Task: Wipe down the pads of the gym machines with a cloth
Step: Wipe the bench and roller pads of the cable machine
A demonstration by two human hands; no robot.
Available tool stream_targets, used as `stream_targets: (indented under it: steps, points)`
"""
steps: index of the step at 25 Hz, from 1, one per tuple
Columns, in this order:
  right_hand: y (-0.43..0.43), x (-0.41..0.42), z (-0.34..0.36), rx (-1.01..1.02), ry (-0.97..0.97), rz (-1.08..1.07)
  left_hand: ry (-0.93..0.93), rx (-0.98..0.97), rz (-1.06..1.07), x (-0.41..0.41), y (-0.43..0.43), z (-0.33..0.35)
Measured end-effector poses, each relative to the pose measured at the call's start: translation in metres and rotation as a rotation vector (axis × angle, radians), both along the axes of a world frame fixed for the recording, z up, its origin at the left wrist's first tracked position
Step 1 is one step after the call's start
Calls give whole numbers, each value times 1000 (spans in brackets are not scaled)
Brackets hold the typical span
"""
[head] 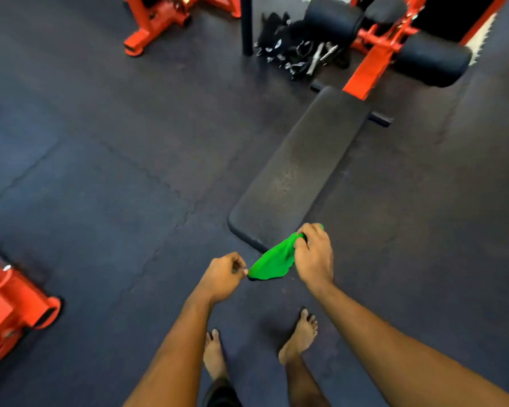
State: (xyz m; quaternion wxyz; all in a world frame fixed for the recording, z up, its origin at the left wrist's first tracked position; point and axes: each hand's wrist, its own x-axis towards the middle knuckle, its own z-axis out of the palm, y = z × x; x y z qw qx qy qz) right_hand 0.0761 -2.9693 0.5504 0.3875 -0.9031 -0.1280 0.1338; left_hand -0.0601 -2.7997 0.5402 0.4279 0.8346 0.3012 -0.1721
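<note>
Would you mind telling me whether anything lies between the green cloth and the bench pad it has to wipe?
Nothing visible does. The right hand grips the green cloth and the left hand pinches its end, right at the near end of the black bench pad, whose top lies bare.

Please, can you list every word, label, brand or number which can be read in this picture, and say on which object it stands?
No text can be read here.
Pile of black straps: small white marks, too blurred to read.
Red frame: no label shows.
Bench pad: no print, only scuffs.
Green cloth: plain.
</note>
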Motion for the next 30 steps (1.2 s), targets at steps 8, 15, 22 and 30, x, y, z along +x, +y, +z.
stream_targets:
  steps: [8, 15, 22, 30]
  points:
    - [62, 62, -116, -266, -124, 551, -41, 75, 302, 24, 22, -88]
    - [84, 67, -237, -554, -300, 552, -242, 213, 340, 65, 72, -184]
    - [86, 66, -243, -581, -426, 487, -340, 45, 429, 124, 86, -257]
    - [82, 62, -249, -574, -496, 504, -651, 193, 604, 129, 71, -287]
